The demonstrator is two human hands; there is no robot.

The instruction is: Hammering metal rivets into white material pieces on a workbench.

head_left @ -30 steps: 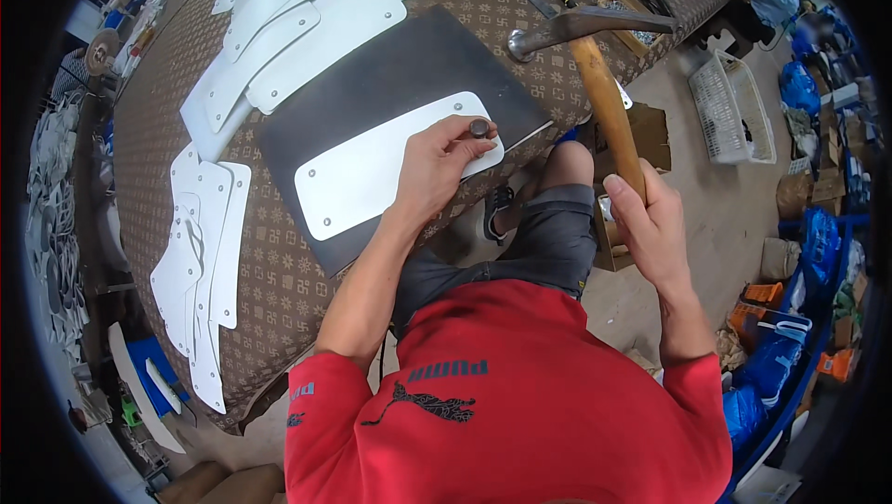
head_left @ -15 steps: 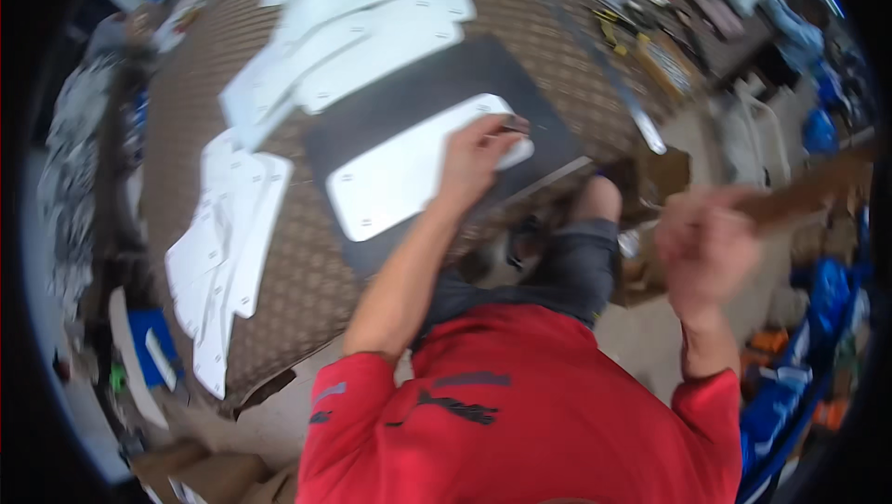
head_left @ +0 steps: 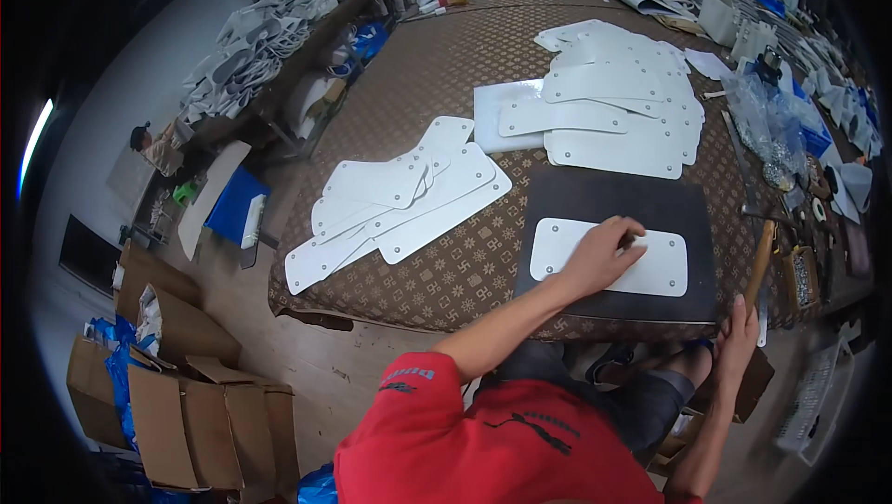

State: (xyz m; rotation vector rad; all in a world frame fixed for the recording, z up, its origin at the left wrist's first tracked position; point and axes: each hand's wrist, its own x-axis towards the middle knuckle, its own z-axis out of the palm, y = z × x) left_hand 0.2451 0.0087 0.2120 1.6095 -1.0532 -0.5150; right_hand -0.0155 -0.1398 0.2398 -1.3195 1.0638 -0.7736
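Note:
A white panel with rounded corners and small round metal fasteners (head_left: 658,267) lies on a dark square mat (head_left: 609,193) at the table's near edge. My left hand (head_left: 595,258) rests over the middle of this panel, fingers loosely bent, a gap between thumb and forefinger. Nothing shows between them. At the right, by the table edge, my right hand (head_left: 737,337) is wrapped round the wooden handle of a hammer (head_left: 764,258). The hammer's head points away from me, just right of the mat.
Beyond the mat lies a fanned pile of white panels (head_left: 618,81), and to its left a second loose pile (head_left: 400,197). A metal ruler (head_left: 763,318), a box of small parts (head_left: 801,276) and clear plastic bags (head_left: 767,123) lie at the right. Cardboard boxes (head_left: 209,420) stand on the floor.
The view has swung, showing more room at the left. My right hand has lowered the hammer. My left hand has shifted from the panel's right end toward its middle, its pinch now loosened.

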